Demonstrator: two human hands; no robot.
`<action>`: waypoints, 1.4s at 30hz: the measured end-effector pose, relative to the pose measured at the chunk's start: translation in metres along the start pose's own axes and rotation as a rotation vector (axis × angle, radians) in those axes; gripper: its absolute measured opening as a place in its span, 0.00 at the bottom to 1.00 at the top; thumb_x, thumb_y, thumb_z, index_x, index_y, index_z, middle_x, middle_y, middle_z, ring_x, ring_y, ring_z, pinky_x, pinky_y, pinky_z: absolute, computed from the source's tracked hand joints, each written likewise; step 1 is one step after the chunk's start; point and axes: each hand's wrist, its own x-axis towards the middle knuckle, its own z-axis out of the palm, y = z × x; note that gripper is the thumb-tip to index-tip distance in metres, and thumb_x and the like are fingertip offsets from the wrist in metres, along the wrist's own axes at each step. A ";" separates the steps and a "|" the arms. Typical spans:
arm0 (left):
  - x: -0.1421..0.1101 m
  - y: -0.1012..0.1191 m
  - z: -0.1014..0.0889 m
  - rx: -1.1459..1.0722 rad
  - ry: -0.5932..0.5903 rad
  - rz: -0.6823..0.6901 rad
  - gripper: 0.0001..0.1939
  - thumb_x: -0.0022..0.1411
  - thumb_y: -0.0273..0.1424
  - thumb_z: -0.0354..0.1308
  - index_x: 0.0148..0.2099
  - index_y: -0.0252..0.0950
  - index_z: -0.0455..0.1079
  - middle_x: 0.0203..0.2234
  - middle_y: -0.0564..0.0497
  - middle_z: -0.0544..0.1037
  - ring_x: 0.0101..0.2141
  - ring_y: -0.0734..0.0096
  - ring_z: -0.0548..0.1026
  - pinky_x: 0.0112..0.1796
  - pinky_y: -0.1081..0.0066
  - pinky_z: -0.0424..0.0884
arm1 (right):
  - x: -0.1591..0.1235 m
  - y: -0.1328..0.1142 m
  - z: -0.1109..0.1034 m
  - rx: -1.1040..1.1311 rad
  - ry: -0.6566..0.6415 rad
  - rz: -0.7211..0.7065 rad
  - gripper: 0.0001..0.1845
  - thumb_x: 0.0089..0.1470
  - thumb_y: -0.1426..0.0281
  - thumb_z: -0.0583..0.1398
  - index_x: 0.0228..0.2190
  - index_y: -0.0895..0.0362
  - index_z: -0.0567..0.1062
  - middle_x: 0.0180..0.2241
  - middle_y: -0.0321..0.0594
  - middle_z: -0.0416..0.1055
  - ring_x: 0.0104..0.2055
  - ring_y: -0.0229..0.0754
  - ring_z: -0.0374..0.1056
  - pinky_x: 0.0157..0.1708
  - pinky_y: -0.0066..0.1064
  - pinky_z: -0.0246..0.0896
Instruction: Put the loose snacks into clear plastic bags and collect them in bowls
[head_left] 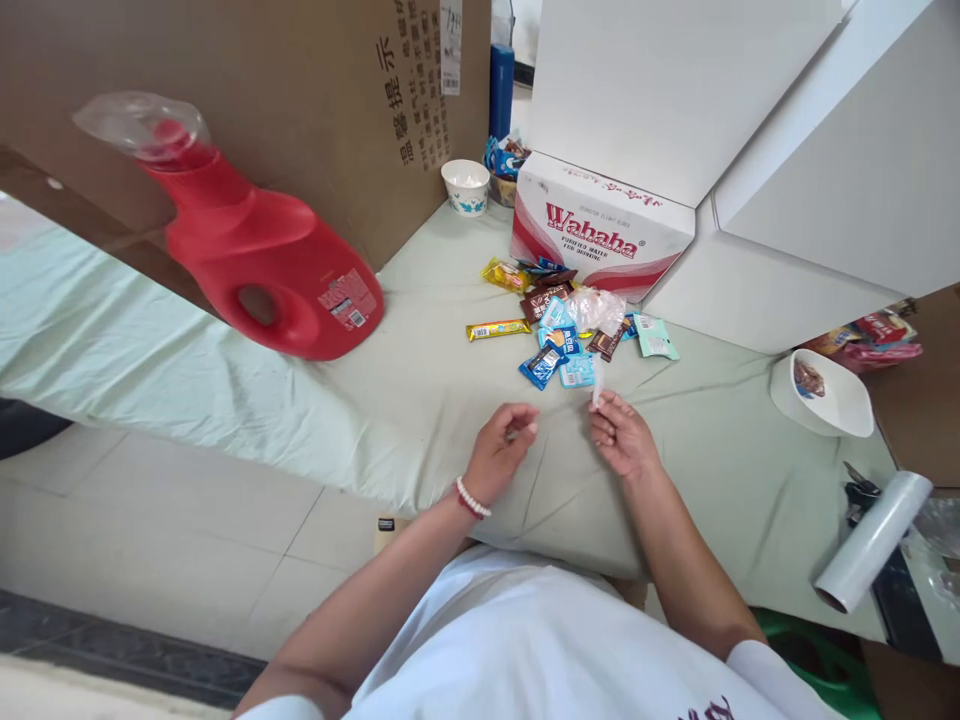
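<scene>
My right hand (619,436) pinches a small clear plastic bag (597,384) between thumb and fingers, just in front of a pile of wrapped candies and snack packets (564,330). My left hand (501,452), with a bead bracelet on the wrist, is loosely curled a little to the left of it; whether it holds anything is unclear. Both hands hover over a pale green cloth-covered table (420,400). A long yellow candy bar (498,329) lies left of the pile.
A red detergent jug (255,250) leans at the left against brown cardboard (300,90). A Wahaha box (600,228) and paper cup (466,186) stand behind the pile. A white bowl (825,400), a roll of plastic film (872,542) and scissors (859,487) lie at the right.
</scene>
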 end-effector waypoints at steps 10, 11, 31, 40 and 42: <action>0.016 -0.020 0.037 -0.371 0.059 -0.200 0.23 0.48 0.48 0.73 0.31 0.34 0.72 0.22 0.56 0.71 0.24 0.78 0.65 0.24 0.77 0.61 | -0.040 0.032 0.015 -0.286 0.082 -0.101 0.16 0.45 0.57 0.73 0.30 0.51 0.77 0.22 0.29 0.65 0.19 0.32 0.48 0.18 0.27 0.41; 0.012 -0.019 0.035 -0.402 0.064 -0.222 0.24 0.51 0.51 0.71 0.32 0.35 0.72 0.23 0.55 0.71 0.24 0.78 0.65 0.22 0.77 0.58 | -0.040 0.031 0.011 -0.331 0.087 -0.134 0.15 0.46 0.57 0.72 0.30 0.51 0.77 0.23 0.30 0.67 0.20 0.33 0.50 0.20 0.27 0.42; -0.012 -0.017 0.027 -0.009 0.037 0.004 0.13 0.56 0.42 0.69 0.34 0.37 0.76 0.25 0.54 0.73 0.22 0.77 0.67 0.24 0.75 0.64 | -0.048 0.026 0.015 -0.200 0.058 -0.090 0.21 0.41 0.54 0.76 0.28 0.54 0.77 0.28 0.35 0.74 0.30 0.37 0.68 0.33 0.30 0.69; -0.016 -0.020 0.016 -0.085 0.083 -0.031 0.16 0.52 0.42 0.73 0.31 0.36 0.74 0.24 0.56 0.72 0.24 0.78 0.66 0.27 0.75 0.62 | -0.065 0.025 -0.005 -0.135 0.069 -0.024 0.23 0.48 0.48 0.71 0.34 0.53 0.78 0.38 0.41 0.76 0.36 0.40 0.69 0.31 0.29 0.67; -0.020 -0.019 0.022 -0.019 0.019 0.020 0.14 0.54 0.40 0.72 0.30 0.36 0.74 0.26 0.54 0.73 0.27 0.77 0.67 0.30 0.74 0.63 | -0.065 0.027 0.003 -0.186 0.015 -0.010 0.24 0.47 0.48 0.72 0.38 0.53 0.79 0.40 0.40 0.76 0.38 0.41 0.69 0.32 0.30 0.67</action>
